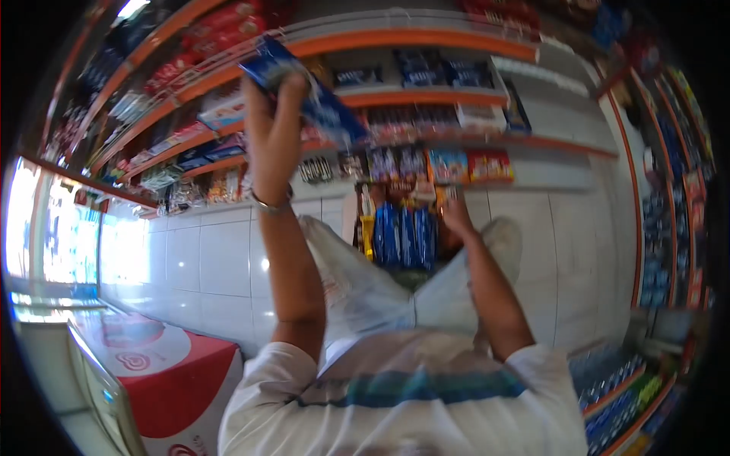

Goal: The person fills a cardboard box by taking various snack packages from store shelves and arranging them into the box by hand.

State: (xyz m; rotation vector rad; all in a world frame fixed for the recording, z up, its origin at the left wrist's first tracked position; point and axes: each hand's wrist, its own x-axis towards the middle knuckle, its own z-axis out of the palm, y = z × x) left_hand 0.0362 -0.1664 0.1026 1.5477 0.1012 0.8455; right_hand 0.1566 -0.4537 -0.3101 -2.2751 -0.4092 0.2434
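Note:
My left hand is raised in front of the shelves, its fingers closed on a shiny blue packet that tilts down to the right. A bracelet is on that wrist. On the floor between my legs stands an open box, with several blue packets upright in it and a yellow packet at its left side. My right hand is at the box's right edge, fingers curled beside a small orange wrapper. What those fingers hold is small and blurred.
Orange-edged shelves curve ahead, with blue packs on an upper level and colourful snack bags on the lowest. A red and white freezer stands at my left. More stocked shelves rise at the right.

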